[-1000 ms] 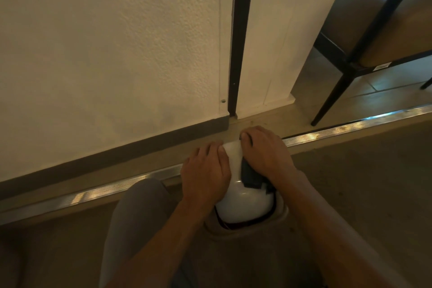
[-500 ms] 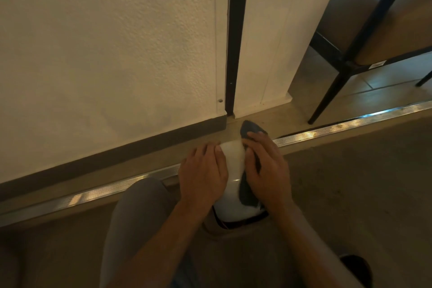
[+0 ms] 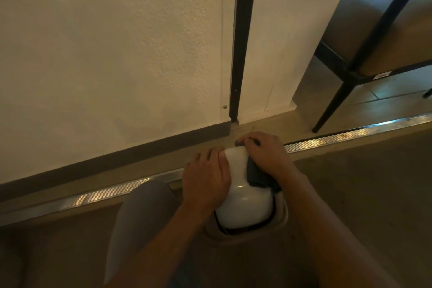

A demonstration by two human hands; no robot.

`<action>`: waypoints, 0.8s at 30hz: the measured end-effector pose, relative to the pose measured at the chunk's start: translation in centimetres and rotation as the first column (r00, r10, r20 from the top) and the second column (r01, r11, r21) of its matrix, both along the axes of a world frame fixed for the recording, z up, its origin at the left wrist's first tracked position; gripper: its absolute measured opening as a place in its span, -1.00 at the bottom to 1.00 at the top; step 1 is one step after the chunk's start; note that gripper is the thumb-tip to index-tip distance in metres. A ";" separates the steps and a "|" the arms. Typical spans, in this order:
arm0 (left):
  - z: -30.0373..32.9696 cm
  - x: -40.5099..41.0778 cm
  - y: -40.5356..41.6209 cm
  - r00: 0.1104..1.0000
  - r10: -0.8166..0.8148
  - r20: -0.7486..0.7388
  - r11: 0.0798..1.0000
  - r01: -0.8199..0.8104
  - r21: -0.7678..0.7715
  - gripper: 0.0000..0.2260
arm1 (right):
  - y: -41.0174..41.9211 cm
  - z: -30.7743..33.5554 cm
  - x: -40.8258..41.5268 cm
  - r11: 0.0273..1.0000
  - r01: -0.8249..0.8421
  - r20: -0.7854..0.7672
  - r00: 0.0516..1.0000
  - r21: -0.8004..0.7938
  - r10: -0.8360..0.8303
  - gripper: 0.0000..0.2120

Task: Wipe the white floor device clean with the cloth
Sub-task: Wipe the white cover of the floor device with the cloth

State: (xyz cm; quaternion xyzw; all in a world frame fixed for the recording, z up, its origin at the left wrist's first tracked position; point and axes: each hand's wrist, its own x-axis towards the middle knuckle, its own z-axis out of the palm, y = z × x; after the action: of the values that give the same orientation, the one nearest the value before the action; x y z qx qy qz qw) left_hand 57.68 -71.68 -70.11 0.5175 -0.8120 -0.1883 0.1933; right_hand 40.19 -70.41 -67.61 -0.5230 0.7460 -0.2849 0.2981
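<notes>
cloth (image 3: 257, 174) under r fingers (image 3: 251, 141), on device (image 3: 245, 206)

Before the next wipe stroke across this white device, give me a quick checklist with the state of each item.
1. Cloth under the right hand, on the device: ok.
2. Left hand steadying the white floor device on its left side: ok.
3. Device seated in its floor base: cannot tell, the far end is hidden.
4. Near half of the shell bare for the cloth to cross: ok.
5. Shell free of dirt: cannot tell in this dim light.
</notes>
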 end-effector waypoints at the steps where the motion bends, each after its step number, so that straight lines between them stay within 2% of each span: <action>1: 0.0 0.0 0.0 1.000 0.006 -0.002 1.000 -0.007 -0.005 -0.49 | 0.2 -0.1 0.0 0.999 0.015 0.018 1.000 -0.032 -0.015 -0.76; 5: 0.2 -0.3 0.3 1.000 0.028 0.001 0.999 -0.028 -0.019 -0.49 | 5.0 -2.3 1.6 0.920 0.260 0.095 0.966 -0.293 -0.242 -0.75; 8: 0.1 -0.1 0.2 0.999 0.031 0.012 0.999 -0.031 -0.032 -0.52 | 8.8 -4.2 3.9 0.861 0.422 0.147 0.906 -0.283 -0.396 -0.59; 10: 0.2 0.0 0.3 0.999 0.039 0.022 0.999 -0.038 -0.032 -0.53 | 9.7 -4.3 4.5 0.862 0.435 0.155 0.900 -0.259 -0.408 -0.56; 13: 0.4 -0.2 0.3 0.998 0.045 0.035 0.999 -0.044 -0.026 -0.53 | 7.8 -3.2 3.1 0.898 0.343 0.117 0.939 -0.277 -0.322 -0.61; 16: 0.3 -0.4 0.4 0.998 0.055 0.002 0.997 -0.055 -0.048 -0.54 | 3.7 -1.6 1.4 0.966 0.121 -0.105 0.983 -0.229 -0.148 -0.71; 19: -0.2 -0.4 0.3 0.999 0.022 -0.038 0.999 -0.023 -0.037 -0.57 | 0.3 -0.1 1.6 0.994 -0.108 -0.366 0.926 -0.031 0.089 -0.72; 21: -0.2 -0.4 0.2 0.996 0.020 -0.088 1.000 -0.018 0.015 -0.59 | 0.2 -0.3 2.6 0.981 -0.192 -0.433 0.883 0.022 0.182 -0.72; 22: -0.3 -0.4 0.3 0.994 0.017 -0.111 1.000 -0.015 0.017 -0.60 | 1.0 -0.8 3.0 0.978 -0.210 -0.430 0.884 -0.010 0.186 -0.69; 24: -0.5 -0.2 0.4 0.997 -0.004 -0.082 0.999 0.001 -0.040 -0.57 | 3.5 -2.0 3.4 0.957 -0.168 -0.371 0.926 -0.235 0.072 -0.64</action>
State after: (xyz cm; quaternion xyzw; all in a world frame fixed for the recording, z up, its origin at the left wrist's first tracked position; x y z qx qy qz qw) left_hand 57.43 -71.30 -70.65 0.5042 -0.8077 -0.1933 0.2366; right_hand 43.59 -66.92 -69.61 -0.6461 0.7096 -0.2621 0.1018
